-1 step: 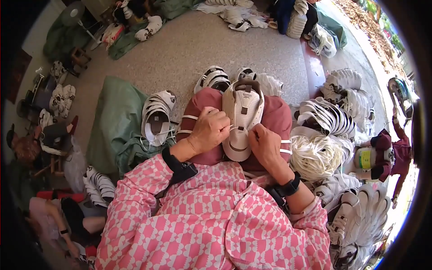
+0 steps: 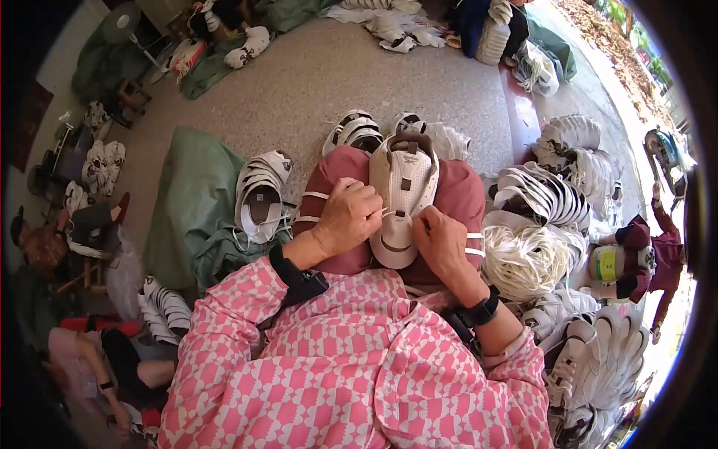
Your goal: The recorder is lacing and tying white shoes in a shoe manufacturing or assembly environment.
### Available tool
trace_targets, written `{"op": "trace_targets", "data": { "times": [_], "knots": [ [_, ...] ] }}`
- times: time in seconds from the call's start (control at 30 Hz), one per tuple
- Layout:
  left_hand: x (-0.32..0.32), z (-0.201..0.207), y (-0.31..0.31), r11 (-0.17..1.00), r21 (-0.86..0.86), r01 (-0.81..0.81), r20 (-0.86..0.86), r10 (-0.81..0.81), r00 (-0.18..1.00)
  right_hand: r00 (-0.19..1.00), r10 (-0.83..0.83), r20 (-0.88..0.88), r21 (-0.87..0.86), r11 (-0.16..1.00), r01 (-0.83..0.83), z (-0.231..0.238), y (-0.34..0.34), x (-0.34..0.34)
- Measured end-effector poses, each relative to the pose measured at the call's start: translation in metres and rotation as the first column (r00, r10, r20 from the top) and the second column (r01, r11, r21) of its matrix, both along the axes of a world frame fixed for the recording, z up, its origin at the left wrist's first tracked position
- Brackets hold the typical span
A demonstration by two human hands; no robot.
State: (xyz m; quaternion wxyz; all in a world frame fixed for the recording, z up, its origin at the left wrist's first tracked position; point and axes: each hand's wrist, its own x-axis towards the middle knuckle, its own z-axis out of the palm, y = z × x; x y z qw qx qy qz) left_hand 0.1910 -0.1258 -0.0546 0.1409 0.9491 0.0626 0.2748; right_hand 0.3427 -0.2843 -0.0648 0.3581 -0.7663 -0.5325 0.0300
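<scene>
a cream shoe (image 2: 404, 179) rests upright on the lap (image 2: 458, 187).

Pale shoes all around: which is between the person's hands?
The round-toed beige shoe, alone on the maroon-trousered lap; other whitish shoes lie in groups around.

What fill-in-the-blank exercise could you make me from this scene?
A thin white ____ runs from the left hand to the shoe.
Behind the right hand, the wristband is coloured ____.
The large cloth left of the shoe is coloured ____.
The shirt is patterned in white and ____.

Missing words: lace; black; green; pink.
</scene>
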Motion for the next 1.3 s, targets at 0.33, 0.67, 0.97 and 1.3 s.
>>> {"op": "trace_targets", "data": {
  "times": [0.33, 0.67, 0.97, 1.3],
  "knots": [
    [0.012, -0.003, -0.006, 0.998, -0.03, -0.062, -0.024, 0.061, 0.998, 0.998, 0.029, -0.062, -0.049, 0.998, -0.032, 0.008, -0.001, 0.002],
    [0.022, 0.046, 0.024, 0.938, 0.237, 0.254, -0.094, -0.238, 0.967, 0.996, -0.078, 0.038, 0.022, 0.997, 0.077, 0.037, 0.026, 0.039],
    [0.028, 0.045, 0.041, 0.918, -0.141, 0.372, -0.354, -0.397, 0.847, 0.978, 0.017, 0.207, 0.012, 1.0, -0.019, 0.007, 0.056, 0.048],
    [0.025, 0.03, 0.042, 0.918, -0.166, 0.361, -0.292, -0.395, 0.871, 0.988, 0.032, 0.149, 0.017, 0.999, -0.035, 0.009, 0.05, 0.043]
  ]
}}
